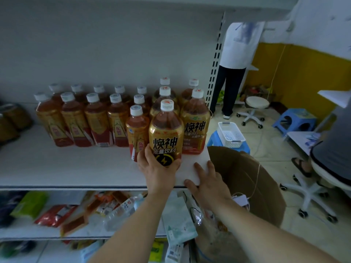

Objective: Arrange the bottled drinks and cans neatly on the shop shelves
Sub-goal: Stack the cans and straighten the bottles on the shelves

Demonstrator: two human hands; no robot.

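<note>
**Item:** large clear plastic bottle with gold label, black characters and white screw cap point(166, 133), holding an amber drink filled up to the shoulder.

**Location:** upright on the white metal shelf point(57, 168), near its right end. It heads a file of like bottles running to the back panel. A smaller red-and-gold-labelled bottle point(137, 130) stands just beside it on the left. A second large gold-labelled bottle point(195, 126) stands just beside it on the right.

**Hands:** the left hand point(157, 173) grips the bottle at its base, thumb on the left side and fingers point(176, 163) curled round the right. The right hand point(208, 182) lies flat on the shelf's front right corner, fingers straight and holding nothing.

**Handling, as judged:**
- Full, so probably heavy for a one-handed lift.
- The walls are thin plastic and likely give under a hard squeeze.
- The glossy label film looks slippery.
- It should not shatter, but it stands tall and could tip if pushed near the cap.
- The best hold is low, round the base or lower label, as it is held now. Sliding it along the shelf seems safer than lifting it.

**Adjacent stock:** two rows of smaller white-capped tea bottles point(95, 120) stand to the left, set well back from the shelf edge.
</note>
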